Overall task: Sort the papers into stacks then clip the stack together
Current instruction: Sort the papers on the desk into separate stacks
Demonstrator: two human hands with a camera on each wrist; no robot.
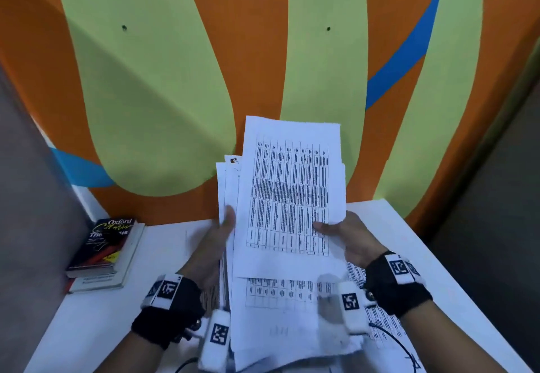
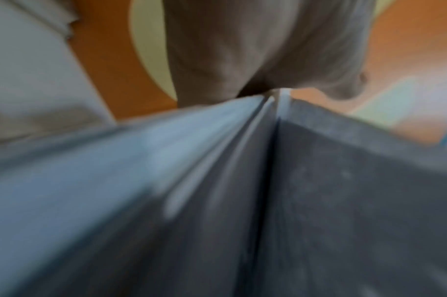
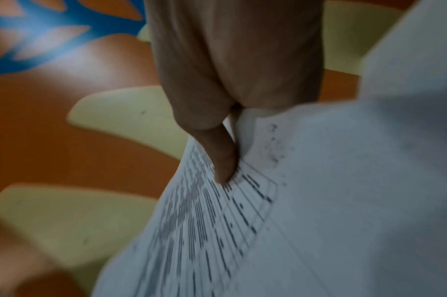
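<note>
Head view: held upright above the white table (image 1: 388,226), at centre frame, a loose sheaf of printed papers (image 1: 230,185). Gripped along its 9 o'clock edge by the left hand (image 1: 217,241), thumb across the front. Pinched at its 3 o'clock edge by the right hand (image 1: 347,235), one front sheet with a printed table (image 1: 287,197), riding higher than the rest. More printed sheets (image 1: 377,323) lying flat on the table at 5 o'clock; Oxford thesaurus (image 1: 106,244) atop another book at 9 o'clock.

Left wrist view: blurred; fanned paper edges wedged into the hand's (image 2: 242,60) closed grip.

Right wrist view: thumb (image 3: 222,158) curled down onto the printed sheet, pressing a slight crease.

Likely light, floppy, slick sheet on sheet, easily creased; best taken at the long side edges near the lower half, squared by tapping on the table before clipping. No clip seen.
</note>
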